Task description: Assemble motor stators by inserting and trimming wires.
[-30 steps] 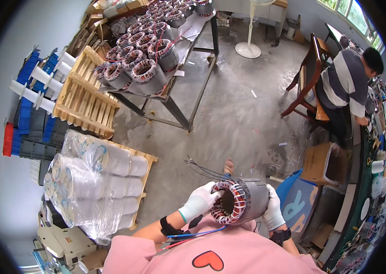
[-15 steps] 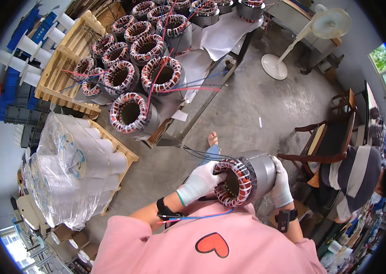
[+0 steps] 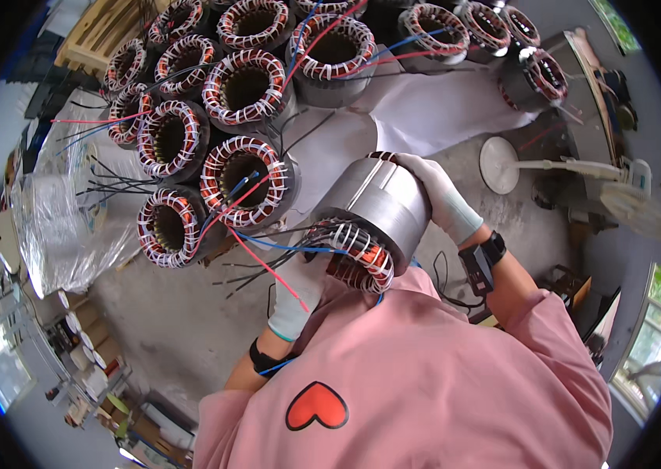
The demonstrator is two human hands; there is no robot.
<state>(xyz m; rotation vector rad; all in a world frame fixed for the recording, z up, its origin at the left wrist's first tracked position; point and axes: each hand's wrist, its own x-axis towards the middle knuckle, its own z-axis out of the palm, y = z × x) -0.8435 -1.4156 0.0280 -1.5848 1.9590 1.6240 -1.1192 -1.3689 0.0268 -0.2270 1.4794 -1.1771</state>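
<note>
Newly tipped, the grey steel cylinder [image 3: 373, 199] is held between white-gloved hands [image 3: 440, 197] — black wires [image 3: 287, 254] could be snagged if swung.

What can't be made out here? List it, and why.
All in the head view:
Left hand: most fingers hidden by the held stator.
Far opening of that stator: hidden by its own body.
Back-row stators: cut off by the top edge.
Fan: blades too blurred to count.
</note>
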